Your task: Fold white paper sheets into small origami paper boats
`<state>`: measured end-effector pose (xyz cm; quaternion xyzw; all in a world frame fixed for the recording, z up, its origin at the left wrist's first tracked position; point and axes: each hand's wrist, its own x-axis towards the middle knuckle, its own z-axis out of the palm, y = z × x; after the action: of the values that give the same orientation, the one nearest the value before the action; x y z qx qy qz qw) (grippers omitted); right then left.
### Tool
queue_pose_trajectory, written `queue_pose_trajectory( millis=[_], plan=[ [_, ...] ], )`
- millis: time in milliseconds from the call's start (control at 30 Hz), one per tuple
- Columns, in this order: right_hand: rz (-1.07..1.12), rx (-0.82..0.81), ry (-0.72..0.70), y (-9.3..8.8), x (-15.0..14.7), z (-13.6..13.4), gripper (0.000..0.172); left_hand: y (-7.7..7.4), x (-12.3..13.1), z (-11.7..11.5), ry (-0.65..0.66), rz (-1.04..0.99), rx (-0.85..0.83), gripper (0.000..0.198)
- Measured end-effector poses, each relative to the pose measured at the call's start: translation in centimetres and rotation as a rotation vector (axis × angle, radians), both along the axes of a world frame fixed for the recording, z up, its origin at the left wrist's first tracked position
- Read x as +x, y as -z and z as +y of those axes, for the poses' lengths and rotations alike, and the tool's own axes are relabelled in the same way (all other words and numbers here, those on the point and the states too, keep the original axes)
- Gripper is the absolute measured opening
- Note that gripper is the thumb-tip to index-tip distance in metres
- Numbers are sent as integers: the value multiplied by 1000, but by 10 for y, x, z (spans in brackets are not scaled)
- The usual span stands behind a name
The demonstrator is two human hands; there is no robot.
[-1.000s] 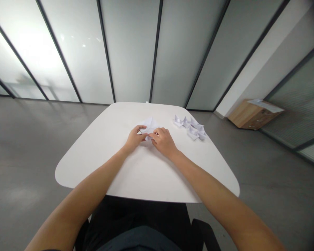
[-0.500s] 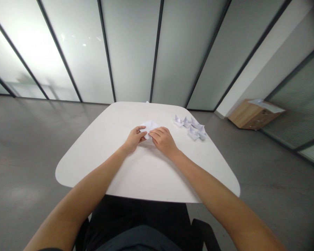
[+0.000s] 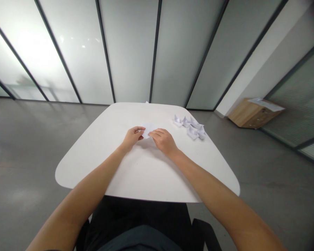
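A small folded piece of white paper point(image 3: 148, 128) lies near the middle of the white table point(image 3: 107, 139). My left hand point(image 3: 132, 137) pinches its left edge with curled fingers. My right hand point(image 3: 162, 140) has its fingers closed on the paper's right side, pressing it to the table. Both hands hide much of the sheet.
Several folded white paper boats point(image 3: 191, 127) sit in a cluster at the table's far right. A wooden box point(image 3: 252, 113) with a paper on top stands on the grey floor at the right. Frosted glass panels line the back. A dark chair edge shows below the table.
The paper looked larger and more spread out a second ago; now it is flatter and smaller between my hands. Both hands stayed almost in place.
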<state>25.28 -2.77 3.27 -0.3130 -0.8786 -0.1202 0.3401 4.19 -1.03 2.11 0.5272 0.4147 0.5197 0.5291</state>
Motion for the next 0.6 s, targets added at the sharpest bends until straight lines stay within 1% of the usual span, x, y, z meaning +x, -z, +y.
queue_pose_trajectory(
  millis=[100,200,267,333,400,500,600],
  plan=[
    [130,-3,11,0,4,0,31,-7,-5,-2,-20,276,173,41],
    [248,-36,28,-3,9,-1,31,-15,-10,-5,-92,574,391,41],
    [303,-69,42,-6,10,-2,31,-20,-13,-6,-128,660,483,35],
    [344,-102,51,-9,10,-4,32,-22,-15,-7,-116,629,541,31],
    [389,-139,59,-11,8,-6,32,-22,-13,-8,-63,543,559,30],
    [478,-225,58,-13,5,-8,32,-21,-8,-11,8,447,500,35],
    [582,-380,27,-12,5,-6,33,-19,-1,-15,83,386,418,43]
  ],
)
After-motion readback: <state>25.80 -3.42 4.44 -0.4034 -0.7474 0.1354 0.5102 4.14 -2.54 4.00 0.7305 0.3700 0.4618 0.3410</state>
